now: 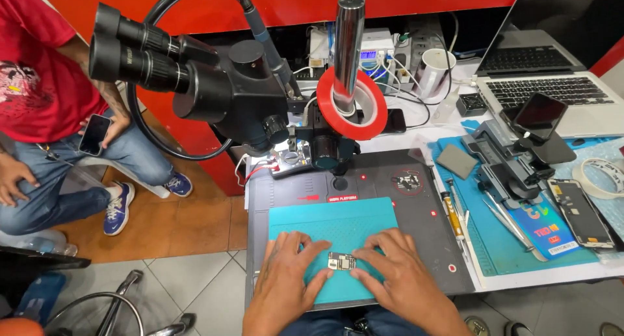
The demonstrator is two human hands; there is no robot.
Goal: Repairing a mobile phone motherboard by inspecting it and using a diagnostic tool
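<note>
Lying on the teal mat (338, 222) below the microscope (214, 82), a small circuit board (340, 261) is pinched between left hand (283, 281) and right hand (403, 277) fingertips.

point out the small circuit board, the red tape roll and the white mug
small circuit board (341, 260), head view, its middle
red tape roll (374, 118), head view, right side of ring
white mug (434, 71), head view, its side wall

Your left hand (281, 287) and right hand (404, 281): both bare, no gloves, rings, watch or sleeves showing. Blue denim at your lap.
</note>
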